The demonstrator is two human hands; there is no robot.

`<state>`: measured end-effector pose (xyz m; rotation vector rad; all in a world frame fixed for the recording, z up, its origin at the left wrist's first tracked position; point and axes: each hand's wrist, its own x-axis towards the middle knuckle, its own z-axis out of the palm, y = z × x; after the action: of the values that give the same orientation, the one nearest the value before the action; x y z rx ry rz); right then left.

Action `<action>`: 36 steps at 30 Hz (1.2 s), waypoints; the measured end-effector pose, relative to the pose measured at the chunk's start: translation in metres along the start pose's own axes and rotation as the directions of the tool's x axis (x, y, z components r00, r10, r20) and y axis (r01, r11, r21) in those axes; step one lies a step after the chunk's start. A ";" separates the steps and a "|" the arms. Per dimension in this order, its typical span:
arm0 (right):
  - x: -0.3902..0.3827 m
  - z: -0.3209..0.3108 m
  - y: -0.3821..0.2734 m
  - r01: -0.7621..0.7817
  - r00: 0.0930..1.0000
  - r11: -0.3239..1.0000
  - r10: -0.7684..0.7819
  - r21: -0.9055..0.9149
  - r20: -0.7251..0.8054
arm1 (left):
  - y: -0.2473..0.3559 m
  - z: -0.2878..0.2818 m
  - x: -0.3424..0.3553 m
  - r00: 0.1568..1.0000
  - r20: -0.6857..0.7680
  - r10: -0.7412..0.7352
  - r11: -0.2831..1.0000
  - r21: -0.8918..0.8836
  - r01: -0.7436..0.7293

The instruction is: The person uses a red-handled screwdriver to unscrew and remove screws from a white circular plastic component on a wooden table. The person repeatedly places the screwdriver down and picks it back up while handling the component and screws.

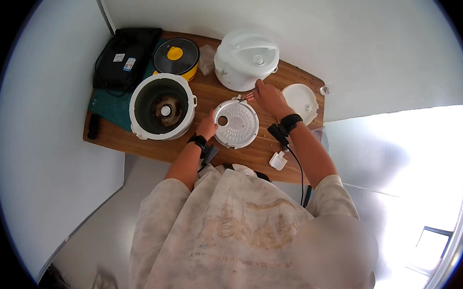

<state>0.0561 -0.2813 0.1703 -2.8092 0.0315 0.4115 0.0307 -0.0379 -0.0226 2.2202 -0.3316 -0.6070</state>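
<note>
Looking down on the table (208,88), I had the perforated white disc (245,127) near its front edge, lying between the open white pot (135,110) and the round white cover (297,100). My left hand (206,127) was at the disc's left rim, its fingers grasping that edge just beside the round hole. My right hand (271,99) reached over from the other side, fingers bunched at the disc's top edge; something thin seemed to show there, but it was too small to make out, and I could not tell whether they gripped it.

Behind the disc stood the domed white shell (233,74), near my right fingers. A small white piece (278,161) lay toward the front edge on the right. At the back left I saw a yellow pot with a dark lid (175,64) and a black bag (122,69) on a green mat (108,106).
</note>
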 end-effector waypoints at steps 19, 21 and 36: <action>-0.013 0.008 0.001 0.169 0.967 0.985 -0.158 0.040 -0.201 | 0.009 -0.007 0.001 0.992 0.093 -0.086 0.993 0.089 0.078; -0.006 0.005 0.001 0.022 0.998 1.000 -0.021 0.015 -0.051 | 0.009 -0.008 0.001 0.988 0.119 -0.097 0.992 0.095 0.086; -0.005 0.005 -0.001 0.259 0.954 0.958 -0.234 0.122 -0.187 | 0.007 -0.006 -0.003 0.999 0.045 -0.003 0.996 0.087 -0.001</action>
<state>0.0498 -0.2789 0.1677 -2.6511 -0.2423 0.1042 0.0313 -0.0379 -0.0129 2.2921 -0.3866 -0.6550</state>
